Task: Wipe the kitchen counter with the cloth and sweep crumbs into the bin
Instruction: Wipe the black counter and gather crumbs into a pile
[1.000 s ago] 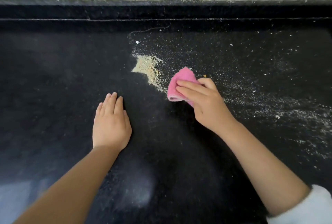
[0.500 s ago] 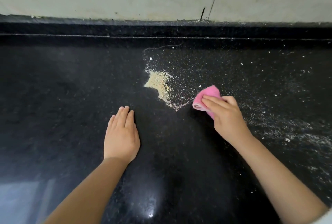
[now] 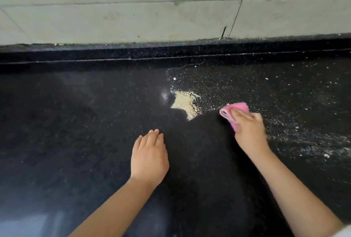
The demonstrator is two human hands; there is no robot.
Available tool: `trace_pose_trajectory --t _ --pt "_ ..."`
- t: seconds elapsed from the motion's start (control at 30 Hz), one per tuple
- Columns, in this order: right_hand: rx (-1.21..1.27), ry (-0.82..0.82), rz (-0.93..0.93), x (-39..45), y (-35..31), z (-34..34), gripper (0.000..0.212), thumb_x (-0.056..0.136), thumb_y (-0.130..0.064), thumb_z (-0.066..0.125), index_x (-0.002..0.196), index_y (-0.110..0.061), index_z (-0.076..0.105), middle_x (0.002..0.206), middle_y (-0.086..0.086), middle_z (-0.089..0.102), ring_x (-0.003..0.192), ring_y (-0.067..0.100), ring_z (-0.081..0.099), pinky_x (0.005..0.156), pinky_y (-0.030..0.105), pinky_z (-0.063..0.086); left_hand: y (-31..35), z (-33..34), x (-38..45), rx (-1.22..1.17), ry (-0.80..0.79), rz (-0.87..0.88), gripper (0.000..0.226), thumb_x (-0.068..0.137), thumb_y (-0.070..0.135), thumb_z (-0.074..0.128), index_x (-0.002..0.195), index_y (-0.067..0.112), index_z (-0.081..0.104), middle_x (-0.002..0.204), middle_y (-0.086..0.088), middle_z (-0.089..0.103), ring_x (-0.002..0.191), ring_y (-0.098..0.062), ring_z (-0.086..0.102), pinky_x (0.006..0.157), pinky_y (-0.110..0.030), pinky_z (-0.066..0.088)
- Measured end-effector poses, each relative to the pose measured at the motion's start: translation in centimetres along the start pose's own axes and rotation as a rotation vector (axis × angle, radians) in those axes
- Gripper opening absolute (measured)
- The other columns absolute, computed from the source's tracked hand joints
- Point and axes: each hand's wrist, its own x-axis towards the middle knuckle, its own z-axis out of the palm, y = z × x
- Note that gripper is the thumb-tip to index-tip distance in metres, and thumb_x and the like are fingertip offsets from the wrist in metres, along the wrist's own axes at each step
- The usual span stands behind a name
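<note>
Worktop (image 3: 76,122): black speckled stone, filling the lower frame below a pale tiled wall (image 3: 133,9).
Left hand (image 3: 149,156): lower centre, flat on the worktop, fingers straight and together, holding nothing.
Crumb pile (image 3: 185,103): beige heap, centre, just left of the cloth.
Pink cloth (image 3: 236,111): right of centre, bunched on the worktop.
Right hand (image 3: 247,129): fingers curled over the cloth, gripping it.
Scattered crumbs (image 3: 294,128): fine white specks, right side.

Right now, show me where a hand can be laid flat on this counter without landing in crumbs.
Free: the dark counter left of the left hand, and the wiped strip between that hand and the right hand, below the crumb pile. Crowded: right of the cloth, scattered crumbs run back toward the wall.
</note>
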Motion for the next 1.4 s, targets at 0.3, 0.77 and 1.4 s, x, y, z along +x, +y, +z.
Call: trace_pose_trajectory --t 0.3,0.77,1.4 --pt "0.168 0.117 -0.313 -0.6 -13.8 4.0 0.038 0.065 0.002 0.050 0.097 -0.008 0.069 0.097 0.000 0.071 0.067 0.030 0.054 0.062 0.032 0.052 -6.7 -1.4 6.1 -0.129 0.092 -0.057 0.036 0.092 0.010 0.046 0.123 -0.007 0.050 0.133 -0.022 0.047 0.130 -0.035 0.036 0.107 -0.044 0.027" --pt "-0.039 0.262 0.174 1.4 -5.8 1.1 0.047 0.068 -0.001 0.030 0.096 0.006 0.068 0.091 0.020 0.070 0.074 0.039 0.058 0.077 0.033 0.034 -11.3 -1.6 12.9 -0.125 0.054 -0.026 0.045 0.096 0.016 0.033 0.136 -0.003 0.033 0.148 -0.017 0.026 0.140 -0.027 0.015 0.114 -0.039 0.009" --pt "-0.144 0.181 0.306 3.4 -6.3 3.2 0.028 0.073 0.003 0.048 0.092 0.001 0.068 0.081 0.018 0.071 0.061 0.035 0.058 0.064 0.029 0.027 -11.8 -0.9 13.0 -0.291 0.105 -0.040 0.044 0.089 -0.006 0.035 0.132 -0.011 0.034 0.145 -0.022 0.028 0.139 -0.030 0.016 0.113 -0.033 0.001"
